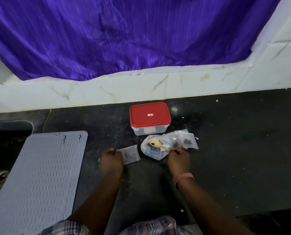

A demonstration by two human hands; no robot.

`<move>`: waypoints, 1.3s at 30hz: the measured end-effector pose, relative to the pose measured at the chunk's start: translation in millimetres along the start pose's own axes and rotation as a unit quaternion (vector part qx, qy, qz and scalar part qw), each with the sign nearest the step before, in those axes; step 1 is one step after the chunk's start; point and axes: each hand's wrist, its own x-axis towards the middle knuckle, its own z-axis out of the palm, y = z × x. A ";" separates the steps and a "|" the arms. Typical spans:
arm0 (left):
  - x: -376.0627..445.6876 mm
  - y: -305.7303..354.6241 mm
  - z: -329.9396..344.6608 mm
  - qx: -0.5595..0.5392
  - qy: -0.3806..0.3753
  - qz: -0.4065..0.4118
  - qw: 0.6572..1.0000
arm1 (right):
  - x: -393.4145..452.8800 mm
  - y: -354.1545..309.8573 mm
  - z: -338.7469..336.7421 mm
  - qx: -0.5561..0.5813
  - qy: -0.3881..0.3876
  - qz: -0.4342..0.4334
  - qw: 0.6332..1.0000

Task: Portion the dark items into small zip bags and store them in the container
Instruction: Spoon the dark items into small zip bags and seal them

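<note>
A clear container [149,131] with a red lid [149,115] stands shut on the dark counter. In front of it lies a crumpled plastic bag [154,149] holding dark items, with a wooden spoon [159,145] resting on it. My right hand [178,159] grips the spoon's handle end. My left hand [111,160] pinches a small zip bag [130,154] with a dark bit inside, lying flat on the counter. Two filled zip bags [186,139] lie just right of the plastic bag.
A grey ribbed mat [39,175] covers the left of the counter over a sink [0,177]. White marble tiles [107,92] and a purple cloth [124,34] rise behind the container. Small white scraps dot the dark counter [234,150] on the right.
</note>
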 end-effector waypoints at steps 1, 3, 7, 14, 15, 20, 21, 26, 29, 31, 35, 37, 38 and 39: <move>1.6 -9.1 1.3 -0.013 -0.019 -0.007 1.000 | -2.1 -1.5 1.5 -0.002 -0.006 0.002 1.000; 3.2 -21.6 4.3 -0.056 -0.062 -0.015 0.996 | -5.0 -2.1 2.5 -0.006 -0.013 0.002 1.000; -1.9 -19.9 8.5 0.006 -0.060 0.040 0.997 | -8.0 0.4 8.4 -0.021 -0.020 -0.020 0.999; -19.2 17.6 29.3 0.270 -0.116 0.243 0.924 | -8.0 1.7 12.4 -0.022 -0.021 -0.025 0.999; -16.2 18.6 33.7 0.299 -0.149 0.252 0.908 | -7.1 2.3 12.5 -0.024 -0.021 -0.025 0.999; -1.1 21.0 35.8 0.347 -0.165 0.274 0.882 | -4.7 4.1 12.6 -0.037 -0.028 -0.028 0.999; 0.6 19.8 34.1 0.347 -0.158 0.284 0.880 | -4.7 4.5 11.9 -0.040 -0.029 -0.028 0.998; 10.5 -1.7 25.7 0.262 -0.136 0.296 0.908 | -4.2 7.6 12.1 -0.046 -0.034 -0.020 0.998; 9.2 -10.8 22.3 0.176 -0.138 0.310 0.924 | -3.7 5.8 14.0 -0.085 -0.034 -0.040 0.995; 4.5 -15.0 17.9 0.095 -0.164 0.303 0.934 | -4.8 3.6 14.5 -0.109 -0.037 -0.066 0.991; -2.8 -24.3 9.8 0.014 -0.177 0.302 0.937 | -10.4 -0.8 14.9 -0.169 -0.056 -0.122 0.976; -5.5 -26.9 6.4 0.008 -0.182 0.304 0.935 | -13.4 -2.8 16.5 -0.192 -0.064 -0.152 0.967; -5.7 -29.2 5.6 0.005 -0.185 0.306 0.934 | -14.3 -3.1 18.3 -0.201 -0.070 -0.165 0.963; -7.2 -30.2 4.3 0.002 -0.187 0.310 0.932 | -14.6 -3.0 20.5 -0.210 -0.075 -0.175 0.959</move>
